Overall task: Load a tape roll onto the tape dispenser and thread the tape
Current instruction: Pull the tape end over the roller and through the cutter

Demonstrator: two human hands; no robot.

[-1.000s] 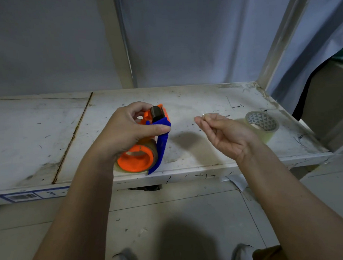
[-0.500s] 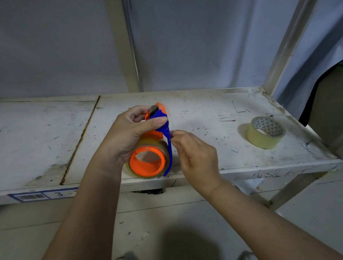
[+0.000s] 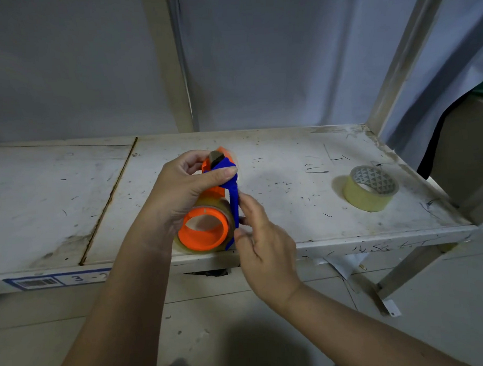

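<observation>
Head view: left hand [image 3: 180,193] hides dispenser [image 3: 224,180] handle.

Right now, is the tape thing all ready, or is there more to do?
Partly. Done: a clear tape roll already sits on the orange hub of the orange-and-blue plastic tape dispenser. In hand: the left hand grips the dispenser's top, while the right hand fingers the roll's edge beside the blue arm. Left: no tape visibly reaches the top end, so threading seems unfinished. A second yellowish tape roll lies unused on the white shelf.
</observation>
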